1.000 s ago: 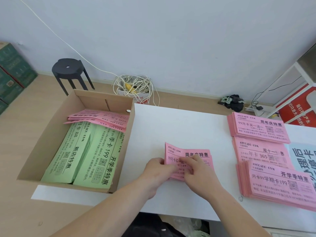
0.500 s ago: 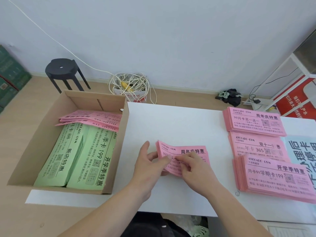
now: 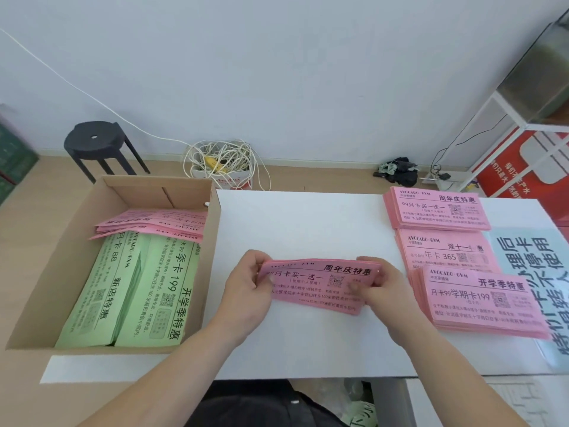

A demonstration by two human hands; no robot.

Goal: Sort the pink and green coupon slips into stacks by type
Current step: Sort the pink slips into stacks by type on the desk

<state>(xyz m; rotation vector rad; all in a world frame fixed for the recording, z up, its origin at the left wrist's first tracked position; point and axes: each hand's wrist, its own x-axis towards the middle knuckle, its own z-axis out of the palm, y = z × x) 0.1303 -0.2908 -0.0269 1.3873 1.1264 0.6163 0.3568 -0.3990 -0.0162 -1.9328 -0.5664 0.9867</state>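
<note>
I hold a small bundle of pink slips (image 3: 317, 285) over the middle of the white table (image 3: 292, 223). My left hand (image 3: 246, 288) grips its left end and my right hand (image 3: 385, 291) grips its right end. At the table's right lie three pink stacks: a far one (image 3: 437, 211), a middle one (image 3: 443, 251) and a near one (image 3: 480, 303). The cardboard box (image 3: 52, 272) on the left holds two green stacks (image 3: 132, 291) with loose pink slips (image 3: 154, 223) lying across their far end.
A pale blue printed sheet (image 3: 535, 266) lies at the table's right edge beside the pink stacks. On the floor behind stand a black stool (image 3: 95, 143), a tub of coiled white cable (image 3: 221, 164) and a white shelf frame (image 3: 508, 124) at the far right.
The bundle has been turned from end-on to lengthwise. My hands, close together before, have slid apart to its two ends. The camera view has shifted slightly.
</note>
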